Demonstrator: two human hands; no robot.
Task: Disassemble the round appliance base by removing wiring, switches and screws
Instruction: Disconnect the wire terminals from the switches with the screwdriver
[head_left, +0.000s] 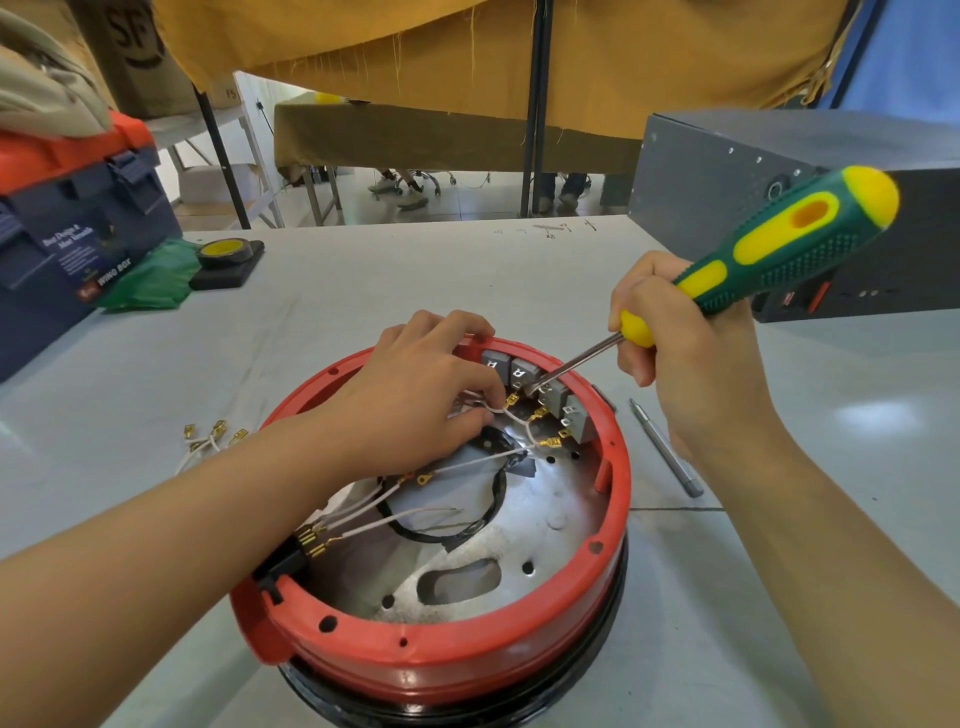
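Note:
The round red appliance base (519, 649) lies open side up at the table's near centre, a metal plate inside. Grey switches (563, 402) sit in a row along its far inner rim, with white wires (467, 462) and brass terminals running from them. My left hand (421, 389) reaches into the base and pinches a white wire beside the switches. My right hand (685, 338) grips a green-and-yellow screwdriver (779, 244); its tip touches the switch row.
A loose bundle of removed white wires (208, 441) lies left of the base. A metal bit (667, 449) lies to its right. A blue-and-red toolbox (67, 223), green bag (150, 280) and tape roll (226, 252) stand far left; a grey metal box (779, 171) far right.

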